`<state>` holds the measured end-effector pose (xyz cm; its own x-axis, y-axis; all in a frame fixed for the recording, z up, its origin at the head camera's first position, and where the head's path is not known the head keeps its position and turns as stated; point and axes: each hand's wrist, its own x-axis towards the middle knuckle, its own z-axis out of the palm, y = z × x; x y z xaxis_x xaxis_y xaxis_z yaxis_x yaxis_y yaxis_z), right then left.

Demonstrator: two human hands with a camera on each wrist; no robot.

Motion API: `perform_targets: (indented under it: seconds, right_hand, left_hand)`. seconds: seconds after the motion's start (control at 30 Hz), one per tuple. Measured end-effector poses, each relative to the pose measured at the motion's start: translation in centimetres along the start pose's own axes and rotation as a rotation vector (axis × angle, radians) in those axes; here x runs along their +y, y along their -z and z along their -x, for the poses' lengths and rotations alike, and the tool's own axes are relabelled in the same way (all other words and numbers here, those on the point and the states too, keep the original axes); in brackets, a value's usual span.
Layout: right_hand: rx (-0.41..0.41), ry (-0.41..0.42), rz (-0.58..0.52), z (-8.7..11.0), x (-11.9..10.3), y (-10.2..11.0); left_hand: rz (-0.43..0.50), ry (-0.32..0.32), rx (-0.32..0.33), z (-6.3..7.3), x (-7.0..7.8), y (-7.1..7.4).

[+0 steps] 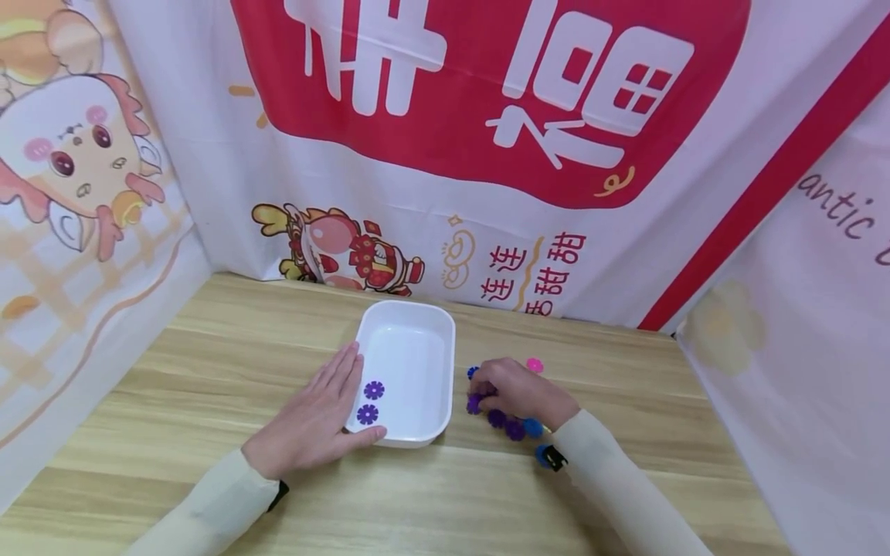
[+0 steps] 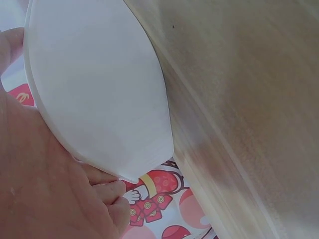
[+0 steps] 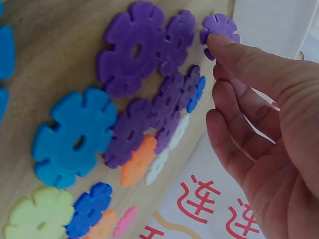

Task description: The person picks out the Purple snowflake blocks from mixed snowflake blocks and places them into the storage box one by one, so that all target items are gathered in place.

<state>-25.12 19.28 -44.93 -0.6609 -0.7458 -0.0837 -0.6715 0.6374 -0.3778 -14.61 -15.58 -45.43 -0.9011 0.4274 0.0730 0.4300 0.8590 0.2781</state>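
A white plastic tray stands on the table with two purple flower-shaped plastic pieces inside, near its left side. My left hand lies along the left rim, fingers extended and thumb at the near edge; the left wrist view shows it against the tray's outer wall. To the right of the tray, my right hand pinches a purple flower-shaped piece between thumb and fingers, above the table. Beneath and beside this hand lie several more purple pieces, partly hidden in the head view.
Blue, yellow-green, orange and white pieces are spread among the purple ones. A pink piece lies beyond the right hand. Printed cloth hangs behind the wooden table and along both sides.
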Motion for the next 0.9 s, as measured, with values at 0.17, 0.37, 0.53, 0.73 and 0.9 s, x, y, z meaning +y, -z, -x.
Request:
perform_targets:
  seconds: [0.17, 0.37, 0.53, 0.73, 0.9]
  right_hand:
    - [-0.014, 0.018, -0.034, 0.2, -0.1, 0.6]
    - [-0.003, 0.070, 0.001, 0.1, -0.7, 2.1]
    - [-0.006, 0.072, 0.031, -0.2, -1.3, 3.7]
    - [-0.037, 0.043, 0.037, -0.6, -2.4, 6.2]
    - [-0.029, 0.038, 0.051, -1.7, -3.6, 8.1]
  left_hand:
    - [0.003, -0.004, -0.007, 0.0, 0.1, -0.1]
    - [0.011, 0.003, -0.009, 0.0, 0.1, 0.0]
    - [0.005, 0.005, -0.008, 0.0, 0.0, 0.1]
    - [-0.005, 0.002, -0.012, -0.1, -0.1, 0.0]
    - [-0.003, 0.003, -0.012, 0.0, 0.0, 0.0]
